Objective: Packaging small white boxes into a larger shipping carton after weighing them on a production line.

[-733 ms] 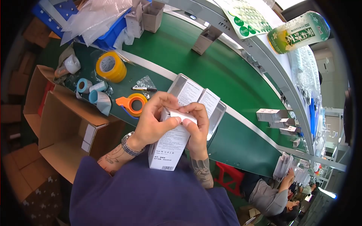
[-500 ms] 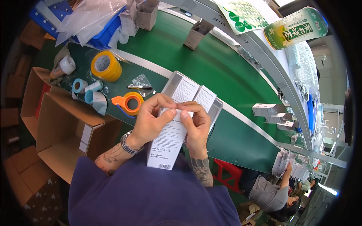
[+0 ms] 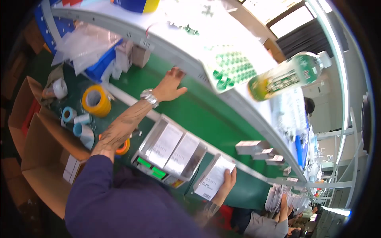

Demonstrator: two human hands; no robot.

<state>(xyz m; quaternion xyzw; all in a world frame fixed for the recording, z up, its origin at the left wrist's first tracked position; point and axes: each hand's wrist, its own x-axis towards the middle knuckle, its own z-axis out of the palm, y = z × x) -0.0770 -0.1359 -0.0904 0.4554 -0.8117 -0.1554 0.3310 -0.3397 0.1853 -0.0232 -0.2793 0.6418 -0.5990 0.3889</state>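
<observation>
One yellow tape roll (image 3: 95, 100) stood on the counter (image 3: 198, 115), with one orange tape dispenser (image 3: 123, 147) and three small blue rolls (image 3: 78, 123) nearby. Two white leaflets (image 3: 174, 146) lay on one scale (image 3: 168, 152). One white box (image 3: 214, 181) was held. Three small boxes (image 3: 260, 151) sat on the belt. One bottle (image 3: 289, 75) lay overhead.

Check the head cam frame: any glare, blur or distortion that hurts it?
Head view: the shelf top and window at upper right are blown out; fisheye bends the shelf edge into an arc, with dark corners; the left hand on the green belt and the right hand holding the white box look sharp.
</observation>
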